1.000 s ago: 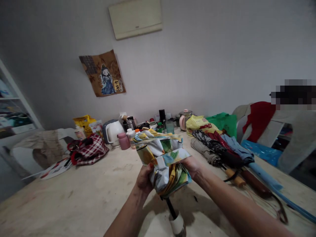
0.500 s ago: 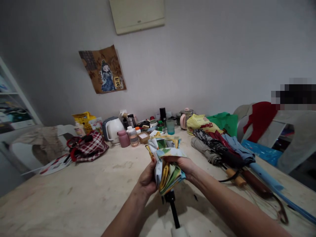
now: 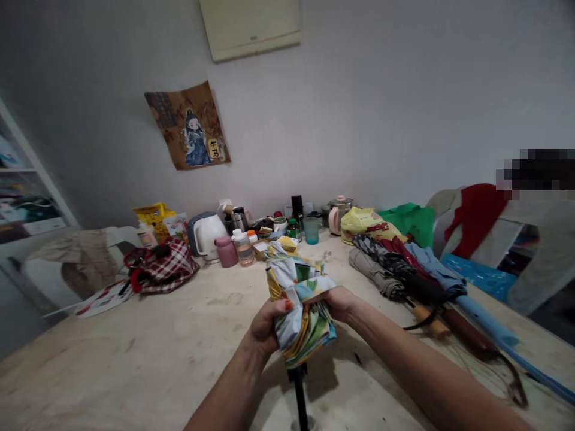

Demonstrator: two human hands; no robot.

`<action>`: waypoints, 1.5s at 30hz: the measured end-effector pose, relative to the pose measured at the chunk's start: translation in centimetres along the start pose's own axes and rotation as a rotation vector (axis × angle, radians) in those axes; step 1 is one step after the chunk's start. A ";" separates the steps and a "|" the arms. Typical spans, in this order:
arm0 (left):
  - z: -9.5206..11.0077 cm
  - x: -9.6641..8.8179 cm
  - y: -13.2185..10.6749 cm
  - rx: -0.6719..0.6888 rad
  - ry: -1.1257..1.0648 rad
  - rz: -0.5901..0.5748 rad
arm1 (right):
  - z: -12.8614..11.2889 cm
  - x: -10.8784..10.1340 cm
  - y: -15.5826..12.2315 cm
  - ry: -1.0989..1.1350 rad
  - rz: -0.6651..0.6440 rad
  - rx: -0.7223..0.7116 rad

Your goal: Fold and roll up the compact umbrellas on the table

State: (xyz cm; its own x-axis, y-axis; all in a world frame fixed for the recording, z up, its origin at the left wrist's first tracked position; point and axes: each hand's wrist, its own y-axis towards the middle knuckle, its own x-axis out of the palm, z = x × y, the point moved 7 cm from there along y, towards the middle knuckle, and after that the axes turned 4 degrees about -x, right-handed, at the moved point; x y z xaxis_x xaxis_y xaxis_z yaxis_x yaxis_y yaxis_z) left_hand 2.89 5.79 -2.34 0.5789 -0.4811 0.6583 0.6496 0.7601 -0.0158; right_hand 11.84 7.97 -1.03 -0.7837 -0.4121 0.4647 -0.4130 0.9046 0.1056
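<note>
Between my hands is a folding umbrella [image 3: 294, 335] with white, yellow, green and blue patterned cloth, gathered in loose folds. Its black shaft [image 3: 300, 389] points down toward me, and the handle end is partly cut off by the bottom edge. My left hand [image 3: 267, 326] grips the bundle from the left, thumb pressed on the white cloth. On the right side my right hand [image 3: 341, 304] is closed on a strip of the cloth that crosses the folds; its fingertips are hidden behind the fabric.
Several folded umbrellas [image 3: 404, 269] lie at the right, handles toward me. A plaid bag [image 3: 168, 269] rests at the left. Along the wall stand a white kettle [image 3: 210, 234], a pink jar [image 3: 226, 251], a teal cup [image 3: 311, 230] and a yellow bag [image 3: 368, 224]. A person sits far right.
The umbrella has tilted, its shaft's lower end swinging left. My left thumb now lies over the white cloth, and more loose cloth stands up at the top of the bundle.
</note>
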 end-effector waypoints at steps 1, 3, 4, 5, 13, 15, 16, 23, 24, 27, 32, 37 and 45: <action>-0.3 -0.1 0.1 -0.018 0.013 -0.036 | 0.3 0.0 0.0 0.015 -0.015 0.020; -0.8 -0.3 0.1 -0.036 0.029 -0.100 | 0.6 0.2 -0.1 0.030 -0.050 0.022; -1.0 -0.3 0.1 -0.037 0.030 -0.124 | 0.4 0.4 -0.2 0.029 -0.070 0.000; -1.1 -0.3 0.1 -0.034 0.027 -0.144 | 0.1 0.7 -0.3 0.027 -0.080 -0.031; -0.9 0.6 0.8 -0.033 0.088 -0.025 | -2.6 -0.3 -0.7 -0.003 0.198 -0.185; -0.8 0.5 0.8 -0.009 0.134 0.074 | -2.8 -0.9 -0.5 -0.038 0.250 -0.203; -0.7 0.5 0.8 0.017 0.161 0.121 | -2.9 -1.1 -0.4 -0.065 0.272 -0.212; 0.9 1.0 0.1 0.226 0.376 0.308 | -4.0 -0.4 -0.8 -0.258 0.327 -0.344; 0.9 1.0 0.1 0.217 0.361 0.305 | -4.1 -0.1 -0.9 -0.271 0.311 -0.358; 1.0 1.4 0.0 0.218 0.302 0.244 | -4.3 0.3 -1.1 -0.267 0.259 -0.389; 1.0 2.1 -0.2 0.265 0.228 0.117 | -4.2 0.2 -1.0 -0.156 0.139 -0.374; 0.5 2.6 -0.1 0.220 0.151 0.013 | -5.2 -0.4 -0.7 -0.248 0.043 -0.355; -1.1 4.2 0.1 0.085 0.103 -0.309 | -3.4 -0.2 -0.8 -0.261 -0.060 -0.245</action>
State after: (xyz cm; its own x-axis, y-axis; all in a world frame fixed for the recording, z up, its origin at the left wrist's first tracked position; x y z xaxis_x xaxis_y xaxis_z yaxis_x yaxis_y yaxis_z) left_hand 5.94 3.34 -0.43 0.4107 -0.7329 0.5423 0.7612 0.6030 0.2385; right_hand 13.88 7.75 1.77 -0.8665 -0.4507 0.2144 -0.3632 0.8641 0.3486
